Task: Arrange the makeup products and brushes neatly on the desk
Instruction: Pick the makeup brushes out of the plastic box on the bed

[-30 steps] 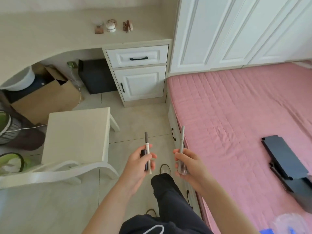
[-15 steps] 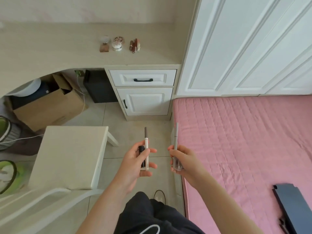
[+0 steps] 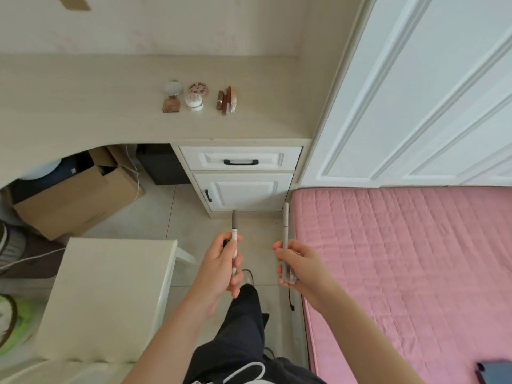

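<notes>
Grips a slim cosmetic pencil with a brown cap and white barrel [image 3: 234,236] upright in the left hand [image 3: 220,268], thumb and curled fingers clamped on its lower half, with a small dark item tucked behind, too hidden to identify. Pinches a slim grey-beige cosmetic pencil [image 3: 285,231] upright in the right hand [image 3: 303,268], along with a small clear plastic piece [image 3: 289,275] low in the grip. Both hands apart, level with each other, above a dark-trousered leg [image 3: 243,328] and well short of the desk. Further ahead, on the pale wood-grain desk top [image 3: 83,106], near its right end: a small amber glass bottle [image 3: 171,105] in front of a round silver-rimmed compact [image 3: 172,88], beside them a white round jar [image 3: 194,101] in front of a round patterned compact [image 3: 197,88], then a tight cluster of brown and pink tubes [image 3: 227,101]. Below, a white drawer with a black handle [image 3: 241,157] over a white cabinet door [image 3: 241,191]. Leftward, a cream stool [image 3: 110,295] and an open cardboard box [image 3: 74,198] under the desk; rightward, a pink quilted mattress [image 3: 401,259] and white panelled wardrobe doors [image 3: 415,92].
</notes>
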Demonstrator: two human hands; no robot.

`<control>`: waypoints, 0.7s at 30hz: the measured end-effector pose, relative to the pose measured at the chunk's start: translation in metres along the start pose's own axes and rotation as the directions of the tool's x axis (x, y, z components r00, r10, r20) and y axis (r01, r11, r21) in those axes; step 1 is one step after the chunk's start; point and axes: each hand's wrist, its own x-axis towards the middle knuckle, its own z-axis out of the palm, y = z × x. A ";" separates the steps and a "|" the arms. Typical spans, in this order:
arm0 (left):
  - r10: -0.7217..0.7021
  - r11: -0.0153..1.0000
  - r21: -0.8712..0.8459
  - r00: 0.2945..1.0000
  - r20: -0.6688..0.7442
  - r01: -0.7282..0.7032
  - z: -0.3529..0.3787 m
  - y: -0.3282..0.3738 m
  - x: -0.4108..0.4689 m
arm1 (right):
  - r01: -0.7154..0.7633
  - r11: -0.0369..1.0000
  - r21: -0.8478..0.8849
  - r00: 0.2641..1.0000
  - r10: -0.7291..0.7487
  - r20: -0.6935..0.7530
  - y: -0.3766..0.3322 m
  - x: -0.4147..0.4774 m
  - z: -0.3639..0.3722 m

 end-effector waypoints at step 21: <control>-0.079 0.995 -0.054 0.992 0.095 0.085 -0.045 0.140 0.230 | -0.183 0.960 0.211 0.983 0.172 0.065 -0.185 0.191 0.059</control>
